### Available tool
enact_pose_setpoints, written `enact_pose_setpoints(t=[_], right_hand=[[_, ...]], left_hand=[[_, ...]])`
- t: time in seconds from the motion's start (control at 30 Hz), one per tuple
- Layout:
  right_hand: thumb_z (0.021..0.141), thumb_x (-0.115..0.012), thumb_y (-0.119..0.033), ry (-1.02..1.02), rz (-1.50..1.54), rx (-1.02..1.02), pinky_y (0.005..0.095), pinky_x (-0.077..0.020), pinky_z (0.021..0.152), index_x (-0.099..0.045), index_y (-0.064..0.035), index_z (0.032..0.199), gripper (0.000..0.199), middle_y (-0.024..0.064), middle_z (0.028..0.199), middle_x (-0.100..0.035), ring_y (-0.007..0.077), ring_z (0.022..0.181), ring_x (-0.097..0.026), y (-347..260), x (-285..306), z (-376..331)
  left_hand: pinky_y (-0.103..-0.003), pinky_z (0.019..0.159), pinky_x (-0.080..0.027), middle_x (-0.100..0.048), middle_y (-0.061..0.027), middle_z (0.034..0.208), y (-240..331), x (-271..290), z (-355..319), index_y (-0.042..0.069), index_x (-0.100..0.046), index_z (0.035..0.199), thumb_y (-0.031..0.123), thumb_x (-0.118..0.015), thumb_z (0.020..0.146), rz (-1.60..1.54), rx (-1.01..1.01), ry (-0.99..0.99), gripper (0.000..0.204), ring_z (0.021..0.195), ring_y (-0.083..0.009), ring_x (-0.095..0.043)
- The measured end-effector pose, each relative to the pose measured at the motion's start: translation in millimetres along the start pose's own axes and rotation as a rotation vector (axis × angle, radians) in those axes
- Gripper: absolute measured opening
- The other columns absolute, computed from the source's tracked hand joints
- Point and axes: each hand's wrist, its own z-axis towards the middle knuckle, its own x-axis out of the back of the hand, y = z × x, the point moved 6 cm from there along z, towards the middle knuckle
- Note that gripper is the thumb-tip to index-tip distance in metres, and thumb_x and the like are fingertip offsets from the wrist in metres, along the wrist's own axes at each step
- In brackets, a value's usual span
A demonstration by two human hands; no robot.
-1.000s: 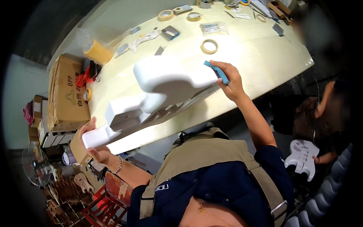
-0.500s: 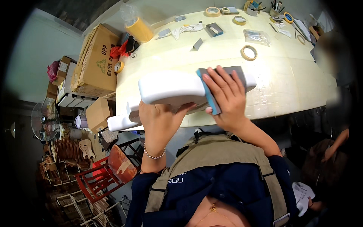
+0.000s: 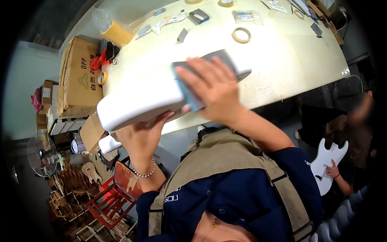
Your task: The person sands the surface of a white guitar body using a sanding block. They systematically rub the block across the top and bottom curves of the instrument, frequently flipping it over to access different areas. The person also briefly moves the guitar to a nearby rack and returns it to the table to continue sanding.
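Note:
A glossy white guitar body point(image 3: 141, 99), seen nearly edge-on, is held up at the near side of the table, its right end tilted higher. My left hand point(image 3: 139, 137) grips it from beneath, thumb along the underside; the fingertips are hidden behind it. Across its upper edge, toward the right end, lies a grey sheet of sandpaper point(image 3: 223, 59) with a light blue pad point(image 3: 184, 88) at its left side. My right hand point(image 3: 213, 86), slightly blurred, has its fingers laid over the sandpaper, pressing it on the white edge, with the thumb at the near side.
On the table point(image 3: 282, 80) lie a tape roll point(image 3: 242, 35), a folded grey sheet point(image 3: 182, 35), a white cloth point(image 3: 168, 23) and a dark block point(image 3: 198, 16). Cardboard boxes point(image 3: 78, 76) and a red chair point(image 3: 117, 193) stand left. At right, a co-worker holds another white guitar body point(image 3: 328, 161).
The view has turned, so the table's contents sit further left and higher. The guitar body has tilted, its right end rising. Both hands keep their hold; the co-worker's guitar body shows more fully.

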Motion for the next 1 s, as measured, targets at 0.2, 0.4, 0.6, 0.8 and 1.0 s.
enact_pose_setpoints(t=[0.2,0.4,0.6,0.8,1.0], right_hand=[[0.083,-0.06,-0.046,0.049,0.009,-0.286,0.049,-0.032,0.102,-0.057,-0.0173,0.125,0.052,0.0094,0.12,-0.06,0.0292,0.113,-0.054,74.1,8.0,-28.9],[0.071,-0.069,-0.051,0.022,-0.086,-0.003,0.0497,-0.0288,0.104,-0.058,-0.018,0.123,0.063,0.0092,0.117,-0.059,0.0261,0.114,-0.054,-0.3,-3.4,-0.4],[0.079,-0.063,-0.043,-0.041,-0.104,0.093,0.0516,-0.029,0.104,-0.063,-0.015,0.113,0.045,0.0104,0.115,-0.06,0.0259,0.111,-0.056,-32.6,-23.0,13.7],[0.069,-0.069,-0.054,0.108,0.238,-0.069,0.0476,-0.0412,0.091,-0.057,-0.0163,0.123,0.067,0.0078,0.108,-0.062,0.0265,0.104,-0.057,-3.6,-34.1,12.9],[0.095,-0.043,-0.048,0.101,1.112,-0.658,0.0372,-0.036,0.1,-0.042,-0.0045,0.135,0.059,0.0137,0.13,-0.05,0.0289,0.119,-0.048,64.0,-178.1,-139.9]], left_hand=[[-0.03,0.073,-0.049,-0.06,-0.0103,0.105,-39.4,-3.3,-22.9,0.0,-0.057,0.11,0.039,-0.084,0.068,-0.65,0.313,0.028,0.064,0.092,-0.0211,-0.061],[-0.028,0.074,-0.038,-0.051,-0.0034,0.09,-71.1,-4.4,-46.6,-0.001,-0.05,0.107,0.067,-0.041,0.088,-0.618,0.315,0.281,0.071,0.08,-0.0154,-0.047],[-0.039,0.092,-0.042,-0.056,-0.0153,0.111,-89.2,-8.5,-48.9,-0.004,-0.045,0.123,0.059,-0.048,0.089,-0.888,0.645,0.622,0.072,0.104,-0.0256,-0.054],[-0.043,0.088,-0.047,-0.058,-0.0137,0.101,-146.2,5.6,-91.0,-0.001,-0.051,0.111,0.037,-0.051,0.085,-1.087,1.002,0.844,0.046,0.097,-0.0292,-0.058],[-0.049,0.092,-0.045,-0.057,-0.0142,0.116,-211.9,-9.9,-146.6,0.002,-0.052,0.116,0.041,-0.052,0.08,-1.13,1.11,0.902,0.053,0.108,-0.0338,-0.055]])
